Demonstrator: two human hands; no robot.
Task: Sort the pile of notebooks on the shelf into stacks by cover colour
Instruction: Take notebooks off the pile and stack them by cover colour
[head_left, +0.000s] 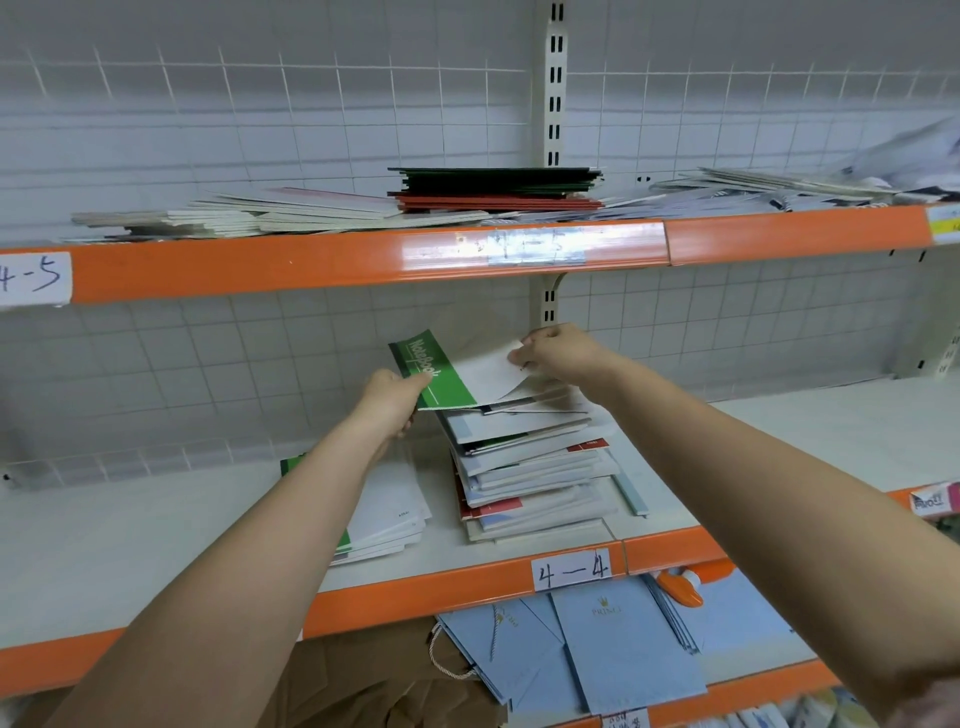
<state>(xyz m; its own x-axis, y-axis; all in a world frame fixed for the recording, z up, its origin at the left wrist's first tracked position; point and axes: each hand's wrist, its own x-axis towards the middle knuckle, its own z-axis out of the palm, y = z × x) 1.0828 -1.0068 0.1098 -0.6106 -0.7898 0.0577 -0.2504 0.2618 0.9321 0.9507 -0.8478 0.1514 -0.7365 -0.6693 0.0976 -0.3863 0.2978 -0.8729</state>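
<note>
Forearms: two bare arms reach in from the bottom edge toward the middle shelf (156, 545), the nearest things to the lens.
Left hand: the left hand (392, 397) grips the spine-side lower corner of a green notebook (434, 371), fingers curled round its edge.
Right hand: the right hand (550, 351) pinches the notebook's far white corner, so both hands grasp the same book.
Notebook's position: it is raised and tilted above the pile of notebooks (530, 467), its lower edge at or just above the pile's top; a two-handed hold probably keeps the thin cover flat as it comes free.
Pile: a mixed, untidy heap with white, grey and red edges showing, standing on the middle shelf near the front lip.
Green stack: a low stack (387, 512) with a green edge lies just left of the pile, partly hidden by the left forearm; judged the likely home for the held book.
Progress: sorting looks at an early stage, since the pile is far taller than the stack.
Shelf: white boards with orange front rails; a handwritten label (571, 570) reads "4—4".
Upper shelf: flat books (496, 189) in dark green and red sit among scattered pale ones.
Below: blue paper bags (623, 654) and brown paper.
Room: a white wire grid backs the shelving, with a slotted upright post (555, 83) between bays.
</note>
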